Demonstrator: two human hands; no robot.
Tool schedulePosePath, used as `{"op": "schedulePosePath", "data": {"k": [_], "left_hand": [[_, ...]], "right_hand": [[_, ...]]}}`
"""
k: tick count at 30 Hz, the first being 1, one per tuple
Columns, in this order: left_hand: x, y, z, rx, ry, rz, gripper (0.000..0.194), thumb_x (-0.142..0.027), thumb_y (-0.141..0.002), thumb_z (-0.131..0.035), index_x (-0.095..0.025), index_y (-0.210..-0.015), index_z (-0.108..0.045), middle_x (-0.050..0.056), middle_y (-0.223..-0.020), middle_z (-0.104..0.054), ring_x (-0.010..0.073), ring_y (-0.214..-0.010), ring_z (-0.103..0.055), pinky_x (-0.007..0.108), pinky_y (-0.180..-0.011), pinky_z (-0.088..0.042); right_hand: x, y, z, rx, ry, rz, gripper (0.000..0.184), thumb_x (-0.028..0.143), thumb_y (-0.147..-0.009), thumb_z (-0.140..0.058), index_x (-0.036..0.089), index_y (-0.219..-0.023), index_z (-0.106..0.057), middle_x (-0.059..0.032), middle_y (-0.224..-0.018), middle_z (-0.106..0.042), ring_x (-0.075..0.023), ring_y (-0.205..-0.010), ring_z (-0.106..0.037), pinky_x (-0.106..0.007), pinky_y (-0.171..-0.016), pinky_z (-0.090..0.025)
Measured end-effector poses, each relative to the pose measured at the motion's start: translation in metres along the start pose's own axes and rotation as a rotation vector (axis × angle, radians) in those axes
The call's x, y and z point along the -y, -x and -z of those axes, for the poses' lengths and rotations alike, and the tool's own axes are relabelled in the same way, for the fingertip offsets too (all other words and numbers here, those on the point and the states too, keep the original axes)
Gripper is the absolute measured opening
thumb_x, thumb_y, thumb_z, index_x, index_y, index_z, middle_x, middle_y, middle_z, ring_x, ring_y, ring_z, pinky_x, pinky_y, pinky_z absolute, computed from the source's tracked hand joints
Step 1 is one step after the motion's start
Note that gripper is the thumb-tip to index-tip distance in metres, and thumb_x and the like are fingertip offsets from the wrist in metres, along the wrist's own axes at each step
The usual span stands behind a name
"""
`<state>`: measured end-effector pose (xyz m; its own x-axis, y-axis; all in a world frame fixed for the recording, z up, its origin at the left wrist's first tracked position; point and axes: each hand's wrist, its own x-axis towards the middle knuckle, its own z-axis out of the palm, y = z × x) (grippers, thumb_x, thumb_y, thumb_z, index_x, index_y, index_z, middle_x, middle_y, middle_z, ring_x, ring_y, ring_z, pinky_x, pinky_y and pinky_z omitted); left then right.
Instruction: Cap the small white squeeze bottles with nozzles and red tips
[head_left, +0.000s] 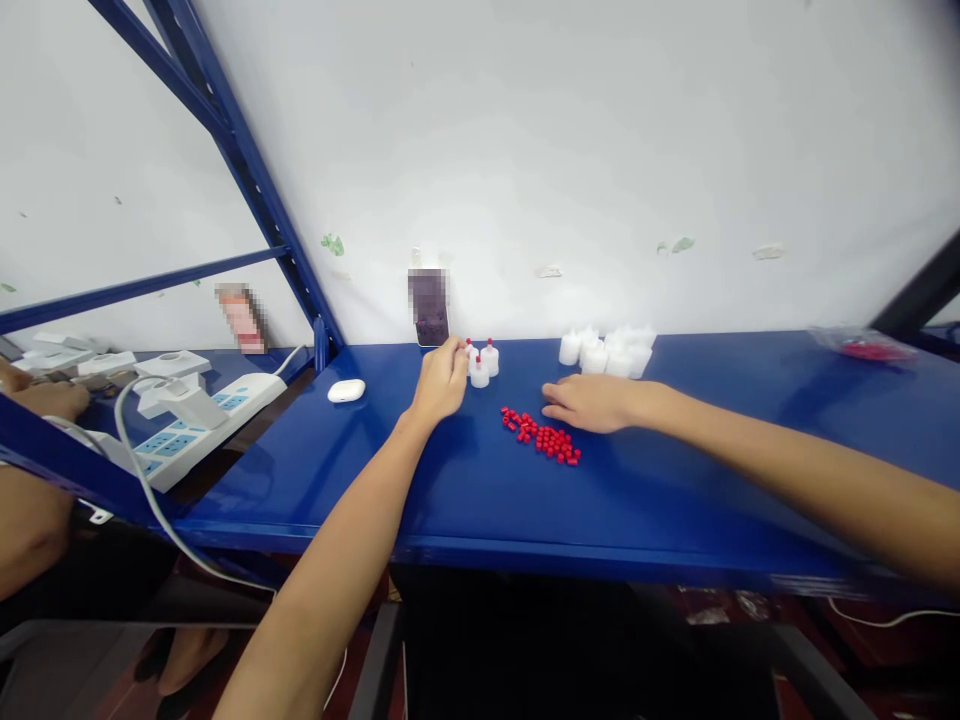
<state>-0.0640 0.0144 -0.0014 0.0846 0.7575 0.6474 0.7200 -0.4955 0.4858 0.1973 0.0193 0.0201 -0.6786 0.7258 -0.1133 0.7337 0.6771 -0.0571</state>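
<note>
My left hand (441, 378) reaches to the back of the blue shelf (450, 500), fingers curled at a white cap with a red tip (469, 351); two more such caps (484, 364) stand just right of it. My right hand (589, 401) lies palm down, fingers together, at the upper right edge of a scatter of several small red pieces (544, 437). A cluster of plain white caps (607, 351) stands behind the right hand near the wall.
A phone (429, 308) leans on the white wall. A white earbud case (346, 390) lies left of my left arm. White power strips and cables (187, 425) fill the left shelf, where another person's hand (45, 398) works. A clear bag (862, 347) sits far right.
</note>
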Motion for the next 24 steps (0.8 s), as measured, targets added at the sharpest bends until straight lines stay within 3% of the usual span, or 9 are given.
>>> {"op": "schedulePosePath", "data": {"k": [3,8,10,13,17,21,24], "left_hand": [[-0.004,0.003,-0.003,0.115,0.011,-0.032,0.026,-0.027,-0.097,-0.033,-0.019,-0.087,-0.055,0.001,-0.071,-0.061,0.0158,-0.067,-0.057,0.027,-0.067,-0.039],[-0.010,0.006,-0.006,0.228,0.000,-0.083,0.025,-0.023,-0.097,-0.032,-0.019,-0.084,-0.053,0.000,-0.067,-0.057,0.0151,-0.062,-0.054,0.027,-0.066,-0.038],[-0.012,0.006,-0.006,0.244,-0.012,-0.099,0.024,-0.023,-0.097,-0.032,-0.019,-0.083,-0.052,0.000,-0.067,-0.057,0.0148,-0.061,-0.053,0.027,-0.065,-0.038],[-0.014,0.006,-0.007,0.254,-0.017,-0.120,0.025,-0.024,-0.098,-0.031,-0.019,-0.083,-0.051,-0.001,-0.068,-0.056,0.0144,-0.061,-0.052,0.027,-0.064,-0.037],[-0.014,0.006,-0.008,0.252,-0.005,-0.130,0.024,-0.024,-0.098,-0.032,-0.019,-0.084,-0.051,0.000,-0.069,-0.057,0.0137,-0.060,-0.050,0.026,-0.062,-0.035],[-0.012,0.006,-0.008,0.238,0.020,-0.124,0.022,-0.024,-0.097,-0.033,-0.019,-0.086,-0.051,0.001,-0.073,-0.060,0.0142,-0.063,-0.053,0.026,-0.064,-0.037],[-0.012,0.007,-0.007,0.214,0.057,-0.090,0.017,-0.020,-0.094,-0.035,-0.019,-0.097,-0.051,-0.002,-0.069,-0.058,0.0143,-0.061,-0.053,0.026,-0.064,-0.037]], "right_hand": [[-0.002,-0.006,-0.004,-0.050,-0.081,0.097,0.026,0.033,-0.098,-0.041,0.018,-0.090,-0.062,-0.0104,-0.085,-0.068,-0.0222,-0.072,-0.063,-0.033,-0.065,-0.043],[0.014,-0.030,0.006,-0.477,-0.579,0.050,0.028,0.036,-0.094,-0.051,0.016,-0.084,-0.068,-0.0053,-0.075,-0.070,-0.0181,-0.069,-0.062,-0.031,-0.067,-0.045],[0.023,-0.041,0.008,-0.581,-0.846,0.006,0.024,0.034,-0.090,-0.058,0.016,-0.079,-0.070,-0.0049,-0.075,-0.072,-0.0178,-0.072,-0.065,-0.030,-0.070,-0.048],[0.034,-0.052,0.006,-0.571,-1.162,-0.001,0.017,0.028,-0.086,-0.063,0.015,-0.079,-0.072,-0.0056,-0.077,-0.074,-0.0174,-0.077,-0.068,-0.030,-0.073,-0.053],[0.042,-0.056,0.001,-0.471,-1.334,0.040,0.013,0.024,-0.085,-0.065,0.014,-0.081,-0.073,-0.0066,-0.079,-0.076,-0.0167,-0.076,-0.070,-0.030,-0.073,-0.057],[0.042,-0.055,-0.002,-0.443,-1.329,0.103,0.014,0.025,-0.086,-0.065,0.015,-0.088,-0.074,-0.0075,-0.086,-0.076,-0.0186,-0.084,-0.071,-0.033,-0.079,-0.057],[0.040,-0.054,-0.002,-0.462,-1.152,0.159,0.014,0.026,-0.085,-0.065,0.016,-0.091,-0.074,-0.0068,-0.089,-0.076,-0.0200,-0.087,-0.070,-0.035,-0.083,-0.055]]}}
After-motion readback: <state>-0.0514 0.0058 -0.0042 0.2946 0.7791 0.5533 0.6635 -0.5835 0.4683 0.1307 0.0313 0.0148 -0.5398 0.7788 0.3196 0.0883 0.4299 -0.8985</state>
